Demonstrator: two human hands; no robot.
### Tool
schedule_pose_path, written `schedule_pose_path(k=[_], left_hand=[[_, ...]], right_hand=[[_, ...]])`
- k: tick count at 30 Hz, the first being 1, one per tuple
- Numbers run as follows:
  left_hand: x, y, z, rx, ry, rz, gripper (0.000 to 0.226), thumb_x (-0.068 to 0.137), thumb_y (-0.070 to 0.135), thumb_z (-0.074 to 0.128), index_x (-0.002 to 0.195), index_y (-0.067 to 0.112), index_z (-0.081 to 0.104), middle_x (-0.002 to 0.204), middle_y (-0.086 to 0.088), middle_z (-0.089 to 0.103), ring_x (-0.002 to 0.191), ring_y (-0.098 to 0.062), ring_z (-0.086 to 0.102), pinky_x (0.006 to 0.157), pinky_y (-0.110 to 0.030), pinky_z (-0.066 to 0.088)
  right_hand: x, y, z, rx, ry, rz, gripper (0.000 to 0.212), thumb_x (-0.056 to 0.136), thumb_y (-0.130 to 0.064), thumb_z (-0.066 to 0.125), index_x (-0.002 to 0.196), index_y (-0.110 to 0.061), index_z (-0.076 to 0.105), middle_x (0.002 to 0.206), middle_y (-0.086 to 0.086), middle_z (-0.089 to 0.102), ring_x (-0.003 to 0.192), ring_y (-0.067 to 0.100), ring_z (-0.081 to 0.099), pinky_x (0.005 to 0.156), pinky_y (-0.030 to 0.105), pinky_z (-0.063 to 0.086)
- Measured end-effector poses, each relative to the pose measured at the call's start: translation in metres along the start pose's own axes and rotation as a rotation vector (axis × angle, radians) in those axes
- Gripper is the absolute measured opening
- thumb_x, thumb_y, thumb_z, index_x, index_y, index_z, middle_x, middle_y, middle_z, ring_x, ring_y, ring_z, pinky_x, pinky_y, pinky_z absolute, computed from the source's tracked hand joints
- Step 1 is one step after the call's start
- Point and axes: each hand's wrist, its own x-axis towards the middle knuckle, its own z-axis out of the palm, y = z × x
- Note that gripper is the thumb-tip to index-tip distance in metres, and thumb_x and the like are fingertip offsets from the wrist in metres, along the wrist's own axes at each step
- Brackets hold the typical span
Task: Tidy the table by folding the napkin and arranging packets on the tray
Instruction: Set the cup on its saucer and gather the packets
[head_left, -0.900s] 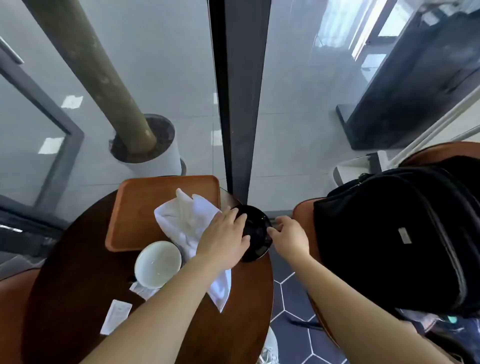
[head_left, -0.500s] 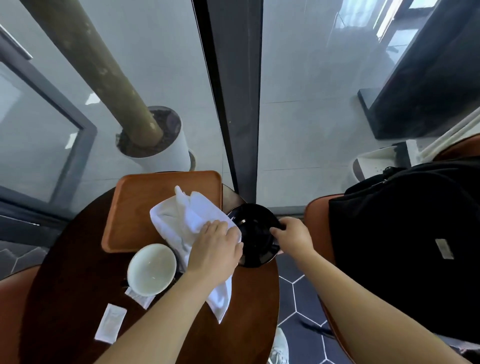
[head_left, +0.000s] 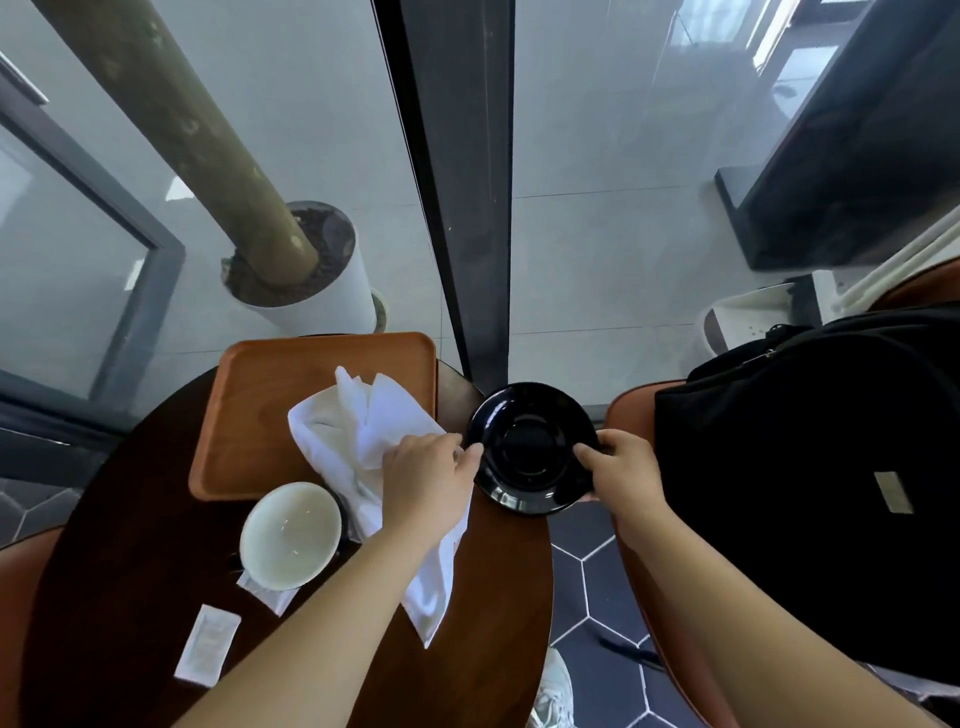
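So the round dark surface (head_left: 130, 519) is pretty cramped. The wooden tray (head_left: 270, 405) sits at the far side, its back edge right at the rim near the window, and most of its left half is bare. The black saucer (head_left: 530, 447) hangs partly past the right edge, over the gap toward the orange chair (head_left: 623, 415), which has a black backpack (head_left: 831, 467) on it.

The right hand (head_left: 621, 473) has a closed grip on the saucer's right rim, thumb on top and fingers under. The left hand (head_left: 431, 483) lies flat and spread on the white napkin (head_left: 358, 431), pressing it down, fingertips touching the saucer's left rim; not really pinching anything as far as I can tell.

The napkin is crumpled and unfolded, its upper part lying over the tray's right half, its tail trailing down toward the near edge under the forearm.

A white cup (head_left: 291, 535) stands just in front of the tray, touching the napkin's left side. One packet (head_left: 267, 592) pokes out from under the cup, another packet (head_left: 208, 644) lies alone nearer the front-left. Neither is on the tray.
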Motion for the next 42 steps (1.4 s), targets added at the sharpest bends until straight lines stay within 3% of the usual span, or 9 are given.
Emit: schedule_pose_path(k=[7,10,14,17,23,27,30,33,42], left_hand=[[-0.001,-0.002,-0.015,-0.239,0.106,-0.093,0.027,0.091,0.018,0.062,0.069,0.004,0.066,0.057,-0.011,0.06,0.064,-0.034,0.055,0.058,-0.036,0.043],[-0.008,-0.005,-0.028,-0.356,0.116,-0.143,0.021,0.091,0.017,0.062,0.077,0.003,0.07,0.064,-0.01,0.067,0.069,-0.031,0.061,0.063,-0.039,0.049],[-0.022,-0.011,-0.052,-0.469,0.167,-0.182,0.013,0.09,0.019,0.065,0.087,0.014,0.077,0.069,0.004,0.072,0.07,-0.012,0.065,0.065,-0.025,0.049],[-0.034,-0.022,-0.067,-0.596,0.177,-0.248,0.013,0.092,0.018,0.064,0.097,0.018,0.077,0.077,0.009,0.073,0.072,-0.012,0.07,0.071,-0.033,0.059],[-0.06,-0.054,-0.095,-0.855,0.25,-0.358,0.015,0.092,0.012,0.066,0.095,0.022,0.076,0.075,0.007,0.074,0.063,-0.014,0.074,0.056,-0.03,0.061],[-0.075,-0.085,-0.111,-0.895,0.3,-0.423,0.012,0.091,0.012,0.067,0.094,0.019,0.076,0.08,0.004,0.076,0.072,-0.019,0.075,0.065,-0.04,0.063],[-0.091,-0.11,-0.119,-0.923,0.348,-0.436,0.017,0.091,0.011,0.067,0.091,0.025,0.076,0.078,0.004,0.076,0.071,-0.02,0.075,0.063,-0.039,0.063],[-0.109,-0.135,-0.124,-0.965,0.389,-0.493,0.015,0.092,0.009,0.066,0.1,0.016,0.075,0.075,0.007,0.075,0.064,-0.018,0.074,0.055,-0.03,0.061],[-0.156,-0.223,-0.132,-1.043,0.519,-0.633,0.012,0.091,0.009,0.068,0.101,0.017,0.07,0.077,-0.005,0.075,0.064,-0.021,0.074,0.056,-0.03,0.061]], right_hand=[[-0.021,-0.025,0.0,0.066,-0.045,-0.053,0.024,0.094,-0.005,0.063,0.076,-0.018,0.073,0.071,0.001,0.076,0.066,0.022,0.076,0.057,0.042,0.063],[-0.032,-0.037,0.001,0.068,-0.055,-0.082,0.026,0.094,-0.005,0.063,0.075,-0.02,0.073,0.07,0.0,0.075,0.064,0.022,0.075,0.054,0.037,0.061],[-0.046,-0.056,0.006,0.066,-0.082,-0.117,0.023,0.093,-0.005,0.065,0.076,-0.019,0.073,0.07,0.005,0.075,0.062,0.026,0.075,0.056,0.04,0.062],[-0.059,-0.072,0.015,0.073,-0.122,-0.153,0.019,0.091,-0.007,0.067,0.078,-0.018,0.074,0.074,0.009,0.076,0.062,0.029,0.075,0.058,0.043,0.063],[-0.084,-0.101,0.046,0.086,-0.228,-0.217,0.029,0.088,0.002,0.06,0.083,-0.021,0.077,0.074,0.01,0.076,0.068,0.029,0.076,0.055,0.034,0.061],[-0.102,-0.113,0.079,-0.012,-0.272,-0.294,0.041,0.085,-0.003,0.06,0.084,-0.04,0.075,0.075,0.002,0.076,0.067,0.023,0.075,0.061,0.04,0.063],[-0.112,-0.118,0.103,-0.087,-0.303,-0.325,0.028,0.082,-0.009,0.061,0.089,-0.033,0.074,0.077,-0.001,0.077,0.066,0.021,0.075,0.066,0.047,0.064],[-0.123,-0.123,0.13,-0.163,-0.362,-0.349,0.023,0.08,-0.016,0.063,0.099,-0.027,0.07,0.079,-0.001,0.077,0.069,0.022,0.076,0.075,0.05,0.062],[-0.155,-0.131,0.23,-0.504,-0.465,-0.481,0.015,0.083,-0.015,0.062,0.093,-0.024,0.069,0.075,-0.006,0.071,0.074,0.015,0.068,0.067,0.033,0.057]])
